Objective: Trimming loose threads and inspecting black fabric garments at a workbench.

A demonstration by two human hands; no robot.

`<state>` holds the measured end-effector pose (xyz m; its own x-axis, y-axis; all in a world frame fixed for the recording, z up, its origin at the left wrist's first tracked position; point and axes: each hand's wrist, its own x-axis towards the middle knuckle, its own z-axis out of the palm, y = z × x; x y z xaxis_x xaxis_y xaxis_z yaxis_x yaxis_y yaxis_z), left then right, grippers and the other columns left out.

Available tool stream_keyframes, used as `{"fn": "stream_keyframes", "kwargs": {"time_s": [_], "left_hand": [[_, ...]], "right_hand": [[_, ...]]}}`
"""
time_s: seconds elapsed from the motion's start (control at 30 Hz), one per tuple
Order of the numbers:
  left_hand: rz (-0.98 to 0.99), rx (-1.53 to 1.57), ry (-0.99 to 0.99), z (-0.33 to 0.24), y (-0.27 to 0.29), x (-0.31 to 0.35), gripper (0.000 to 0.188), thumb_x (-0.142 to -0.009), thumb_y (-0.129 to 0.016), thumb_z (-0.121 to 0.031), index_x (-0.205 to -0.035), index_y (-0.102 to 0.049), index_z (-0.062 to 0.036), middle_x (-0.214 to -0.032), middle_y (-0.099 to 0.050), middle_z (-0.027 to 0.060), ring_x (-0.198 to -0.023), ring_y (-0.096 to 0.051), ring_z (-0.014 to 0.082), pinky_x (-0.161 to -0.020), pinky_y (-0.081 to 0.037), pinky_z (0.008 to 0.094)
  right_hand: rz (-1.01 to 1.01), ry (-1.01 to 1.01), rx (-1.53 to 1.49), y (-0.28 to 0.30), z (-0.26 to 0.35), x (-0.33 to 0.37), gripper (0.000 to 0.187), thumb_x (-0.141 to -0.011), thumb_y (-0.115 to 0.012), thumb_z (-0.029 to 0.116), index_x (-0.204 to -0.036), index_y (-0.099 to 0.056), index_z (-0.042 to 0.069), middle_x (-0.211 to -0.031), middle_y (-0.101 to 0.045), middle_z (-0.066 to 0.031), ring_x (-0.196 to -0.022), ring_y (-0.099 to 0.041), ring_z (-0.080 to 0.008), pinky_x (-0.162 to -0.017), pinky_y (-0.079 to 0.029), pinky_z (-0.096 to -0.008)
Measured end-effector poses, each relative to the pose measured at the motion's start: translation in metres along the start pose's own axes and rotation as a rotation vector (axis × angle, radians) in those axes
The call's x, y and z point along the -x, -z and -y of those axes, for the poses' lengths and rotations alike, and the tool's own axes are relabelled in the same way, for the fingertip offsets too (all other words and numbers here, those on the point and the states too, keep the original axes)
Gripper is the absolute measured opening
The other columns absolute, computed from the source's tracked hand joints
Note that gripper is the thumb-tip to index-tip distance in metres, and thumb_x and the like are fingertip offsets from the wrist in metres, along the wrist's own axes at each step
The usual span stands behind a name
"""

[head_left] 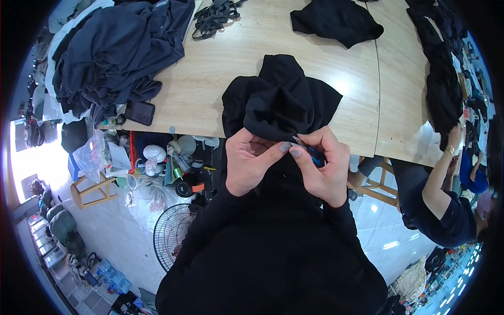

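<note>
A black garment (281, 100) lies bunched over the table's near edge, its opening facing me. My left hand (251, 161) pinches the edge of the cloth between thumb and fingers. Close beside it, my right hand (324, 165) is closed around small blue-handled snips (315, 154), mostly hidden by the fingers, with a metal tip by the cloth edge. Both thumbs nearly meet at the fabric. What lies between the fingertips is too small to make out.
Dark clothes (115, 52) are heaped at the far left, with a phone (140, 113) beside them. Black straps (216, 17) and another black garment (337, 22) lie farther back. A fan (176, 233) stands below left. A co-worker (443, 210) handles black cloth at right.
</note>
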<state>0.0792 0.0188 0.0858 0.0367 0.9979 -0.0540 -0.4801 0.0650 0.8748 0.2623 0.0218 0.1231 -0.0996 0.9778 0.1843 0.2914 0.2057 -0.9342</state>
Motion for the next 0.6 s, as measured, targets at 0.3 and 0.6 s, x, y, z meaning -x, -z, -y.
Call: {"fn": "stream_keyframes", "kwargs": {"time_s": [0.3, 0.6], "left_hand": [[0.014, -0.031, -0.029, 0.0003, 0.0012, -0.002, 0.021, -0.094, -0.084, 0.004, -0.113, -0.075, 0.0018, -0.106, -0.081, 0.0122, -0.096, -0.078, 0.0145, -0.086, -0.063, 0.0262], [0.009, -0.023, -0.006, -0.0019, 0.0002, -0.0041, 0.022, -0.093, -0.085, 0.005, -0.112, -0.075, 0.0015, -0.107, -0.081, 0.012, -0.098, -0.078, 0.0143, -0.087, -0.062, 0.0263]], "right_hand": [[0.013, -0.005, -0.014, 0.001, -0.0037, -0.0022, 0.018, -0.095, -0.086, 0.009, -0.097, -0.071, 0.0, -0.078, -0.075, -0.0101, -0.067, -0.073, -0.0155, -0.062, -0.049, -0.0246], [0.004, -0.133, -0.149, 0.0045, -0.0042, -0.0018, 0.015, -0.098, -0.083, 0.011, -0.098, -0.072, 0.003, -0.082, -0.078, -0.007, -0.07, -0.073, -0.0162, -0.066, -0.052, -0.0263]]}}
